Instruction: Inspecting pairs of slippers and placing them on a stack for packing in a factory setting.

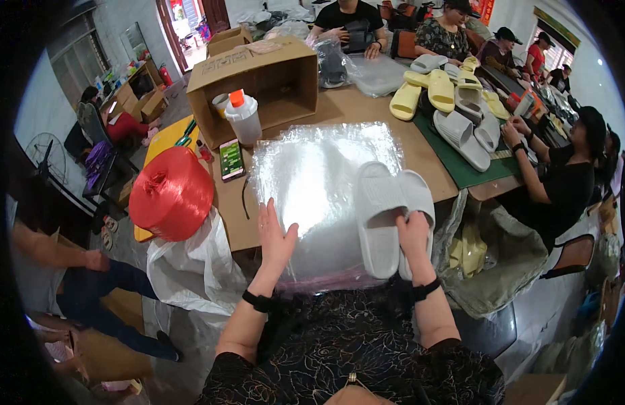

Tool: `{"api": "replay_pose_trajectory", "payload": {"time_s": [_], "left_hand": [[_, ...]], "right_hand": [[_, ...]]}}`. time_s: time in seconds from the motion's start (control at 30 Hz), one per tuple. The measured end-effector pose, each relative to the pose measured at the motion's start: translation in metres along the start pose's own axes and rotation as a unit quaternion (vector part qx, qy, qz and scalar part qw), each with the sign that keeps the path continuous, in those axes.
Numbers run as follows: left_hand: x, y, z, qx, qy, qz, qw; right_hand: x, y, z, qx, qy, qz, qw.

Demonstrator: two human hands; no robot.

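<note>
A stack of clear plastic bags (312, 189) lies on the table in front of me, shining under the light. My left hand (277, 236) rests at its left edge, fingers stretched out and holding nothing. On the right part of the stack is a pair of light grey slide slippers (380, 189), side by side and partly overlapping. My right hand (413, 236) is closed on the pair, its fingertips hidden inside a slipper opening. A black band circles each of my wrists.
Left of the bags are a phone (231, 160), an orange-capped bottle (243, 121) and a big red twine roll (172, 194). An open cardboard box (278, 74) stands behind. Yellow and grey slippers (440, 91) lie at right, beside a seated co-worker (562, 175). A sack (488, 270) hangs below.
</note>
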State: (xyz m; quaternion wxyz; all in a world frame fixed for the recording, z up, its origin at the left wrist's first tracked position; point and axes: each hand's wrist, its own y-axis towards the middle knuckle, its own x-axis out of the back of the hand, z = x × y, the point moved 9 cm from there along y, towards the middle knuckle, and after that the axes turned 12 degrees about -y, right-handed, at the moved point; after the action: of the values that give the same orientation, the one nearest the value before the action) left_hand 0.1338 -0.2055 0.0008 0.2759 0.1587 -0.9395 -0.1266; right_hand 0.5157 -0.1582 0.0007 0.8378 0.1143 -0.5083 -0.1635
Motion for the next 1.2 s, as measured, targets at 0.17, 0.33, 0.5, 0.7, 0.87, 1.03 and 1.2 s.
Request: {"api": "replay_pose_trajectory", "payload": {"time_s": [0.17, 0.33, 0.5, 0.7, 0.87, 1.03, 1.2], "left_hand": [[-0.014, 0.049, 0.002, 0.004, -0.025, -0.012, 1.000], [-0.024, 0.085, -0.001, 0.003, 0.064, -0.002, 0.998], [-0.027, 0.054, -0.052, -0.194, 0.145, 0.078, 0.967], [-0.080, 0.005, -0.065, -0.188, 0.190, 0.270, 0.925], [-0.105, 0.042, -0.066, -0.131, 0.243, 0.267, 0.923], [-0.109, 0.043, -0.065, -0.130, 0.202, 0.267, 0.933], [-0.103, 0.049, -0.053, -0.093, 0.093, 0.251, 0.959]], "right_hand": [[-0.014, 0.059, 0.024, 0.055, -0.006, -0.018, 0.998], [-0.004, 0.091, 0.001, -0.033, -0.014, -0.012, 0.999], [0.058, 0.048, -0.049, -0.052, 0.104, -0.134, 0.984], [0.092, -0.011, -0.082, -0.087, 0.204, -0.203, 0.954], [0.092, -0.015, -0.083, -0.125, 0.228, -0.192, 0.946], [0.095, -0.019, -0.071, -0.112, 0.216, -0.152, 0.958], [0.094, -0.024, -0.048, -0.063, 0.293, -0.144, 0.943]]}}
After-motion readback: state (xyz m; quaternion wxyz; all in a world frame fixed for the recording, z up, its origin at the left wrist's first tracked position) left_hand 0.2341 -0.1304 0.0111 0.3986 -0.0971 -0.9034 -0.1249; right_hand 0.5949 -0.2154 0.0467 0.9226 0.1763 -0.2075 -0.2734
